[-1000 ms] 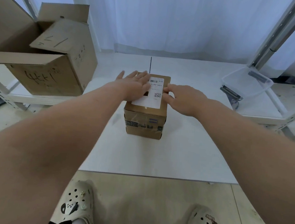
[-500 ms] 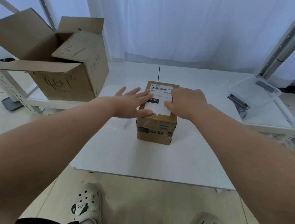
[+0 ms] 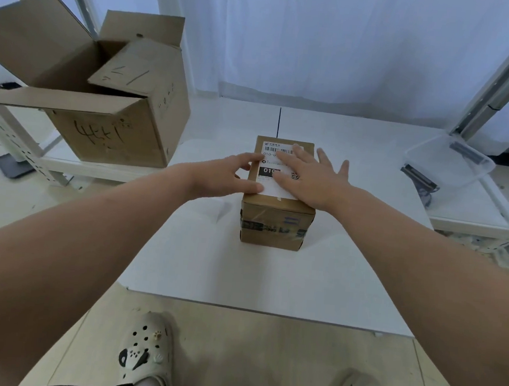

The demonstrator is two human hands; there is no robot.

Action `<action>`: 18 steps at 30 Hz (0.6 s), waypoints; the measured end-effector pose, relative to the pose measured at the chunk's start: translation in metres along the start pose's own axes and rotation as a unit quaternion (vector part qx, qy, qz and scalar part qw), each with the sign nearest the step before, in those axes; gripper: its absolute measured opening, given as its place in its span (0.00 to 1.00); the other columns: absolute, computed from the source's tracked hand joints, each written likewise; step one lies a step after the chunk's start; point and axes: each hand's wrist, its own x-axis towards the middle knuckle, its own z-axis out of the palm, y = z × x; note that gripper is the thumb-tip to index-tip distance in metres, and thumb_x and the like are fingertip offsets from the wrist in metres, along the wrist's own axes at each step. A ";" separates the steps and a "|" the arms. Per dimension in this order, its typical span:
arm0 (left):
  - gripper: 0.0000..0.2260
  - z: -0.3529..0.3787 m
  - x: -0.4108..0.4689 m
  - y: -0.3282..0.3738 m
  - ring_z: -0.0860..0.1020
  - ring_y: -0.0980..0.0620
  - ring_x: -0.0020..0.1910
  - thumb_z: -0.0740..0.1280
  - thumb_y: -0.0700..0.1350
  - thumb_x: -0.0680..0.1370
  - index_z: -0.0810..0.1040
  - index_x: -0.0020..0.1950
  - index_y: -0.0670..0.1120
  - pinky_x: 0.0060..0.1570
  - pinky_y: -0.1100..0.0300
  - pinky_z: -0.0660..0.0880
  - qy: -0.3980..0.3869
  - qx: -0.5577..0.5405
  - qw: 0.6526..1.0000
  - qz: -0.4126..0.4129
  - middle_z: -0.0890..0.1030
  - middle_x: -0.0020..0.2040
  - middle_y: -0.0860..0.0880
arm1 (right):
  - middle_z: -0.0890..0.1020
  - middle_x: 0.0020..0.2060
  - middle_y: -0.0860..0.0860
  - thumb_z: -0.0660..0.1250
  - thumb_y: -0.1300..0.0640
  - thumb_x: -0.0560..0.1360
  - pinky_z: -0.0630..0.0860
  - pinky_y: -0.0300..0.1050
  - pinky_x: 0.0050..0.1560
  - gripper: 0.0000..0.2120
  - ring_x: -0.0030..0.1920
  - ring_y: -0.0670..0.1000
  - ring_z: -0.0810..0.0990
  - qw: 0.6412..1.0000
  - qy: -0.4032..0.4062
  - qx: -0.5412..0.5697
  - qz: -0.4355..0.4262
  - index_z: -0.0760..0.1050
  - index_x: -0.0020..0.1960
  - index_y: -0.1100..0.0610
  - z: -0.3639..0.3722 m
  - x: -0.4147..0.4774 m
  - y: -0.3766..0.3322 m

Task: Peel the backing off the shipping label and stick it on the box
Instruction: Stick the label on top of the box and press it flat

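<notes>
- We find the box [image 3: 276, 225] standing on the white surface [image 3: 241, 271], about midway across it, with dark tape across its near face
- The shipping label [image 3: 269, 163] lies flat on the top of the box, printed side up, with its barcode at the far end; we can see its left part and near edge, and a hand covers the rest
- The right hand [image 3: 309, 176] lies palm down on the shipping label, fingers straight and spread, and grips nothing
- The left hand [image 3: 227, 175] rests at the left top edge of the box, fingers loosely bent, with the fingertips touching the left edge of the shipping label and the thumb lying at the near left corner of the top; we see nothing held in it
- A large open carton [image 3: 109, 126] with handwritten marks sits on a low shelf [image 3: 96, 169] to the left, well apart from the box
- A clear plastic tub [image 3: 450, 162] sits to the right
- Two pale clogs [image 3: 143, 354] stand on the floor by the near edge of the surface
</notes>
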 end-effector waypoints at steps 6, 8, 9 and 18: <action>0.35 -0.004 -0.005 -0.005 0.64 0.49 0.70 0.66 0.52 0.77 0.46 0.75 0.65 0.71 0.51 0.58 -0.062 -0.038 0.997 -0.025 0.59 0.75 0.54 | 0.41 0.77 0.42 0.50 0.24 0.68 0.36 0.72 0.69 0.39 0.77 0.57 0.40 0.999 -0.028 0.024 0.008 0.41 0.73 0.34 0.001 -0.002 -0.002; 0.35 -0.003 -0.007 -0.006 0.62 0.50 0.70 0.65 0.50 0.77 0.47 0.75 0.64 0.71 0.52 0.59 -0.067 -0.060 0.996 -0.017 0.59 0.74 0.56 | 0.40 0.77 0.42 0.53 0.24 0.66 0.37 0.72 0.69 0.41 0.77 0.57 0.41 0.998 -0.044 0.049 0.007 0.41 0.74 0.34 -0.001 -0.002 -0.001; 0.34 -0.002 -0.007 -0.005 0.63 0.52 0.68 0.65 0.48 0.77 0.48 0.75 0.63 0.69 0.54 0.60 -0.062 -0.074 0.995 -0.009 0.61 0.72 0.57 | 0.40 0.77 0.42 0.55 0.24 0.66 0.38 0.72 0.69 0.42 0.77 0.58 0.41 0.997 -0.053 0.061 0.006 0.41 0.74 0.35 -0.001 -0.001 0.000; 0.22 0.003 -0.007 -0.012 0.77 0.48 0.59 0.58 0.40 0.79 0.64 0.72 0.50 0.64 0.54 0.72 0.019 -0.155 0.988 0.012 0.77 0.63 0.50 | 0.56 0.71 0.48 0.68 0.26 0.57 0.52 0.70 0.69 0.51 0.72 0.58 0.55 0.994 0.001 0.099 0.035 0.55 0.73 0.43 -0.008 0.006 -0.015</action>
